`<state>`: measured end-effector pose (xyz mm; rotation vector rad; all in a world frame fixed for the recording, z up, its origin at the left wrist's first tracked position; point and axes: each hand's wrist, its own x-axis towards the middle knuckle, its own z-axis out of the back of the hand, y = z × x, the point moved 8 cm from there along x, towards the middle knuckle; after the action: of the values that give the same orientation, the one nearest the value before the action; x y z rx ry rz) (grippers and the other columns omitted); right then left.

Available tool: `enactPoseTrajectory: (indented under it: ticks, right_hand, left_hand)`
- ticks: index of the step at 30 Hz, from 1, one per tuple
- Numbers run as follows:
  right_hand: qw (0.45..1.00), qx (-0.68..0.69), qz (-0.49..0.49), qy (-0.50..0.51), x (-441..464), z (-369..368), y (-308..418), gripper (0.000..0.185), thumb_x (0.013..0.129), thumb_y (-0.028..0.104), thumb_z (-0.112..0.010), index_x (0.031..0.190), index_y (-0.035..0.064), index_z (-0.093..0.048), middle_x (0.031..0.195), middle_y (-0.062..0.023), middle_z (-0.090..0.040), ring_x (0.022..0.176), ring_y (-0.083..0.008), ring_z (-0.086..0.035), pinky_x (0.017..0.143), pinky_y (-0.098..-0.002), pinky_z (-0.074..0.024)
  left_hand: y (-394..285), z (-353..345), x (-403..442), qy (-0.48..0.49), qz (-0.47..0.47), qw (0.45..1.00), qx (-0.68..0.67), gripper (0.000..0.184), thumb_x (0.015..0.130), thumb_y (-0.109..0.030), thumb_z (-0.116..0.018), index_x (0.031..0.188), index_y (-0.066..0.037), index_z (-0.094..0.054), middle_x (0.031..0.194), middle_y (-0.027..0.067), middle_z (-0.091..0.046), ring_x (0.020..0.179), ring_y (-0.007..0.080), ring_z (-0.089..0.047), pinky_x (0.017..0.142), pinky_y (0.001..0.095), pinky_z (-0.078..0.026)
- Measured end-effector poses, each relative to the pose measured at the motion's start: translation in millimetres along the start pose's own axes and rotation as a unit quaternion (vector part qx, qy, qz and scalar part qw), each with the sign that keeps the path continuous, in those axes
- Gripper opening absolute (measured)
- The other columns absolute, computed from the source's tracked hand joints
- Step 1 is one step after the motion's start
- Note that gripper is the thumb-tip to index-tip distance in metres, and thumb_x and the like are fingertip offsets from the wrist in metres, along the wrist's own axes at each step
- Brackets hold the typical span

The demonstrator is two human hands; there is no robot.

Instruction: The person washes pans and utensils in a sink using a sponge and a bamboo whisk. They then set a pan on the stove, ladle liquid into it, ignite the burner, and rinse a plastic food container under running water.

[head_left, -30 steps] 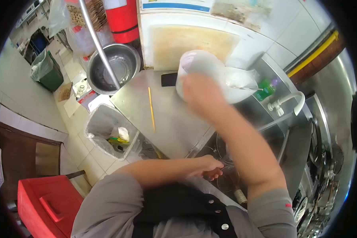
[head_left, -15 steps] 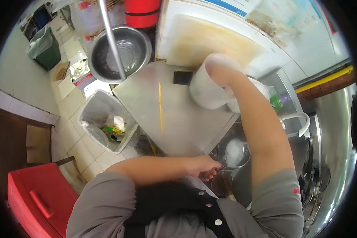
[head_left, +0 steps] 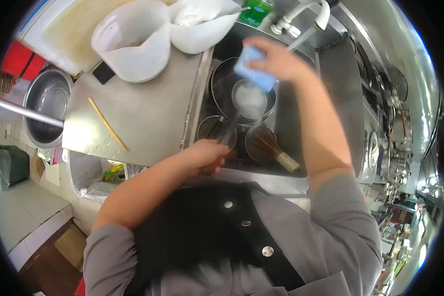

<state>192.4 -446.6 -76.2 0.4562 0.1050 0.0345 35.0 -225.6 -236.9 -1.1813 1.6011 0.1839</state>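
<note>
My right hand (head_left: 271,58) grips a light blue cup-like object (head_left: 254,69) above the sink. Below it, a round ladle or strainer (head_left: 250,100) with white contents is over a dark pan (head_left: 221,85). My left hand (head_left: 207,155) is closed round the handle that runs to this ladle. Beside it in the sink are a round container (head_left: 212,129) and a whisk (head_left: 283,159) with a wrapped handle, its brown wires in another round vessel. A white plastic pitcher (head_left: 150,61) stands on the steel counter, next to a white bowl (head_left: 197,37) holding a white bag.
On the steel counter (head_left: 148,103) lie a yellow stick (head_left: 107,124) and a black phone-like object (head_left: 103,73). A white faucet (head_left: 301,17) and green bottle (head_left: 256,11) stand behind the sink. A metal basin (head_left: 49,101) is at left, a lined bin (head_left: 86,172) below it.
My right hand has come out of the white pitcher and moved over the sink with the blue object. My left hand keeps its grip on the handle. The view has swung right.
</note>
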Motion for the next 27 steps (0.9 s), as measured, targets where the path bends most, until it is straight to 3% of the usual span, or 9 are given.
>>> enactPoseTrajectory:
  ticks: [3, 5, 7, 13, 17, 20, 22, 26, 27]
  right_hand:
    - [0.955, 0.272, -0.121, -0.001, -33.4, -112.2, -110.3, 0.077, 0.078, 0.035, -0.078, 0.144, 0.0142, -0.046, 0.138, -0.0199, -0.053, 0.126, -0.0302, -0.053, 0.106, -0.0364, -0.0412]
    - [0.952, 0.228, -0.198, 0.044, -48.9, -173.9, -134.7, 0.073, 0.081, 0.036, -0.074, 0.146, 0.0181, -0.044, 0.144, -0.0221, -0.046, 0.131, -0.0325, -0.048, 0.109, -0.0386, -0.0384]
    - [0.989, 0.003, -0.149, 0.02, -61.5, -217.4, -139.4, 0.064, 0.086, 0.036, -0.068, 0.145, 0.0242, -0.046, 0.142, -0.0233, -0.047, 0.133, -0.0336, -0.046, 0.109, -0.0407, -0.0383]
    - [0.996, 0.085, -0.005, 0.041, -73.5, -263.4, -135.5, 0.038, 0.087, 0.032, -0.065, 0.124, 0.0251, -0.067, 0.139, -0.018, -0.052, 0.128, -0.0381, -0.049, 0.104, -0.044, -0.0423]
    - [0.986, -0.108, 0.073, 0.104, -45.5, -244.1, -129.0, 0.033, 0.076, 0.023, -0.073, 0.108, 0.0169, -0.072, 0.121, -0.0144, -0.061, 0.109, -0.0343, -0.056, 0.097, -0.0452, -0.0456]
    - [0.994, -0.081, 0.078, 0.019, -11.9, -256.7, -152.9, 0.044, 0.077, 0.015, -0.071, 0.12, 0.0088, -0.063, 0.127, -0.0182, -0.058, 0.118, -0.0362, -0.053, 0.1, -0.0467, -0.0432]
    - [0.99, -0.114, 0.086, 0.022, 7.5, -259.5, -170.6, 0.056, 0.078, 0.007, -0.067, 0.133, 0.008, -0.054, 0.136, -0.0195, -0.052, 0.125, -0.0377, -0.049, 0.107, -0.0459, -0.0389]
    - [0.97, -0.08, 0.226, 0.046, -6.3, -244.8, -133.6, 0.072, 0.073, 0.0, -0.068, 0.14, 0.005, -0.045, 0.143, -0.0252, -0.043, 0.129, -0.0443, -0.043, 0.109, -0.0466, -0.0365]
    - [0.959, -0.072, 0.266, 0.062, -20.4, -239.9, -118.6, 0.074, 0.071, 0.0, -0.069, 0.141, 0.005, -0.044, 0.143, -0.0259, -0.042, 0.13, -0.0454, -0.042, 0.109, -0.0466, -0.0363]
  left_hand:
    - [-0.9, 2.5, -9.7, 0.017, -0.011, 0.997, 0.071, 0.027, 0.097, -0.025, -0.054, 0.119, -0.011, -0.05, 0.071, 0.0038, -0.055, 0.052, 0.015, -0.055, 0.042, 0.0309, -0.041]
    - [2.0, 3.2, -18.1, 0.031, 0.009, 0.999, 0.029, 0.03, 0.097, -0.022, -0.052, 0.124, -0.011, -0.049, 0.072, 0.0041, -0.055, 0.051, 0.0154, -0.053, 0.042, 0.0312, -0.041]
    - [5.6, -2.5, -29.7, 0.027, 0.038, 0.999, 0.015, 0.032, 0.097, -0.02, -0.05, 0.128, -0.011, -0.048, 0.072, 0.0041, -0.054, 0.05, 0.0156, -0.052, 0.043, 0.0314, -0.041]
    - [3.1, -15.3, -48.1, 0.012, 0.079, 0.997, 0.024, 0.034, 0.099, -0.021, -0.046, 0.133, -0.013, -0.045, 0.067, 0.0022, -0.049, 0.047, 0.0126, -0.046, 0.043, 0.0282, -0.037]
    - [13.8, -17.0, -45.2, 0.017, 0.084, 0.989, 0.124, 0.032, 0.1, -0.027, -0.049, 0.129, -0.013, -0.048, 0.065, 0.0003, -0.046, 0.047, 0.0098, -0.045, 0.043, 0.0266, -0.036]
    - [14.3, -16.2, -37.6, 0.017, 0.021, 0.976, 0.217, 0.024, 0.097, -0.031, -0.052, 0.107, -0.009, -0.053, 0.064, 0.0002, -0.048, 0.052, 0.0125, -0.051, 0.044, 0.0281, -0.039]
    - [10.4, -5.5, -34.6, 0.01, -0.022, 0.951, 0.309, 0.024, 0.091, -0.022, -0.05, 0.096, 0.001, -0.057, 0.067, 0.0105, -0.061, 0.059, 0.0239, -0.06, 0.057, 0.0427, -0.049]
    - [10.2, 1.7, -13.9, 0.056, -0.314, 0.514, 0.797, 0.028, 0.09, -0.018, -0.053, 0.092, 0.007, -0.068, 0.078, 0.0152, -0.07, 0.067, 0.0296, -0.067, 0.063, 0.0431, -0.052]
    - [3.4, 6.8, -23.3, -0.001, -0.239, 0.602, 0.762, 0.027, 0.089, -0.018, -0.055, 0.091, 0.005, -0.069, 0.08, 0.0153, -0.071, 0.069, 0.0298, -0.067, 0.064, 0.0429, -0.053]
